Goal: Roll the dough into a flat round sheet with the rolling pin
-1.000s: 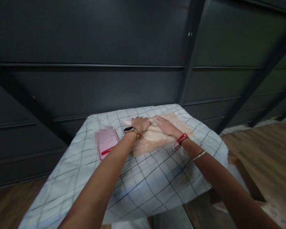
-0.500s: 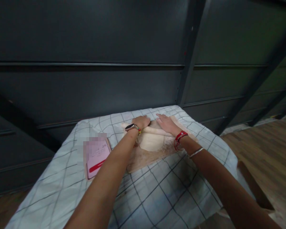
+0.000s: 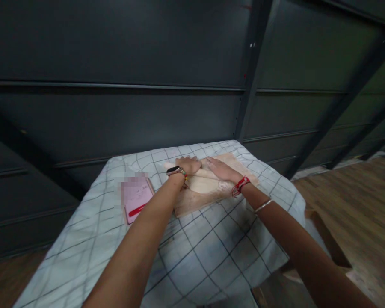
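A pale rolling pin (image 3: 205,173) lies across a flattened sheet of dough (image 3: 201,185). The dough rests on a brown wooden-looking board (image 3: 192,203) dusted with flour. On the pin's left part my left hand (image 3: 190,164) lies flat, palm down, fingers stretched forward. My right hand (image 3: 223,169) presses on the right part the same way, its fingers extended over the pin. Both hands are open on top of the pin rather than wrapped round it, and they hide much of it. The far edge of the dough is covered by pin and hands.
A phone with a pink screen (image 3: 137,196) lies left of the board on the checked tablecloth (image 3: 211,252). Behind the table stands a dark panelled wall (image 3: 115,124). An open cardboard box (image 3: 330,244) sits at the lower right, over a wooden floor (image 3: 356,184).
The view has shifted slightly, so board and phone appear a little higher. Both hands stay flat on the rolling pin; the right hand's fingers now lie lower and flatter on it.
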### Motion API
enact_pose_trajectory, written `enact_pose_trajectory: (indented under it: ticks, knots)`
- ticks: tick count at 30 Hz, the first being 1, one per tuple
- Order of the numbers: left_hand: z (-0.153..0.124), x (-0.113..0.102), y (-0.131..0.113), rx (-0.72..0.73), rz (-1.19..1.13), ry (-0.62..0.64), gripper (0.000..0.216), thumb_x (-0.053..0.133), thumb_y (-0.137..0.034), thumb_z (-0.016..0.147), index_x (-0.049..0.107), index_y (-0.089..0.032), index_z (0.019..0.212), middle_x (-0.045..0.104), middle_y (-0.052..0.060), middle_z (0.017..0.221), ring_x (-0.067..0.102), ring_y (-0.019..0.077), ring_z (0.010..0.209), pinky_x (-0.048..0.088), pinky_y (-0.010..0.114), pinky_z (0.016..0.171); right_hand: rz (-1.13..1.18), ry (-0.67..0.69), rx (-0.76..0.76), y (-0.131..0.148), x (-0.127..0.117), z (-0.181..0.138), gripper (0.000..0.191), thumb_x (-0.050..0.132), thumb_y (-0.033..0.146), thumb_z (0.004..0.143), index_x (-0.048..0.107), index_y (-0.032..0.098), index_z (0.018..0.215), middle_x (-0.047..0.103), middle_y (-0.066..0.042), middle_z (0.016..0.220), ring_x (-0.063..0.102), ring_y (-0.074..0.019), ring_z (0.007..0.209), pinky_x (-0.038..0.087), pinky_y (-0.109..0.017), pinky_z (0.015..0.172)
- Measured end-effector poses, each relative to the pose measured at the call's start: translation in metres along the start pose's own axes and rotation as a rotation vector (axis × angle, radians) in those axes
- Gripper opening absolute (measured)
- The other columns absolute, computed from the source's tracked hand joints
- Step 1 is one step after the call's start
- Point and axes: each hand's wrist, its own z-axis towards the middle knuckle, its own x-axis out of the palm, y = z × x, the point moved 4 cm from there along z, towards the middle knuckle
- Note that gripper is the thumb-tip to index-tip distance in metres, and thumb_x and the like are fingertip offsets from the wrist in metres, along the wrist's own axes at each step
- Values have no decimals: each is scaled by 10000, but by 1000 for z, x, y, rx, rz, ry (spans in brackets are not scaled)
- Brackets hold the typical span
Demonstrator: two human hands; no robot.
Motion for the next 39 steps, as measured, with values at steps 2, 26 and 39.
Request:
enact_pose_trajectory:
  ticks: [2,26,39]
  knots:
    - [-10,3,2,-12,6,-14,451,355,-409,882,572,-244,1241,590,119,1255,534,320,1137,404,435,897,19,1,-48,12,-2,-8,542,210,454,976,480,137,1323,463,-124,1412,393,-231,1316,253,-413,1118]
    - [30,4,9,-3,-170,-43,337,464,-366,931,611,-148,1141,636,123,1137,617,255,992,488,351,810,-188,-170,34,-24,-10,35,460,285,275,957,512,72,1303,527,-165,1342,467,-222,1256,327,-372,1066]
    - [22,5,6,16,-134,-27,306,448,-358,936,629,-162,1087,643,111,1122,605,249,1002,466,348,830,-49,-45,41,-19,-6,24,530,292,366,953,481,46,1331,456,-176,1406,422,-222,1300,275,-338,1103]
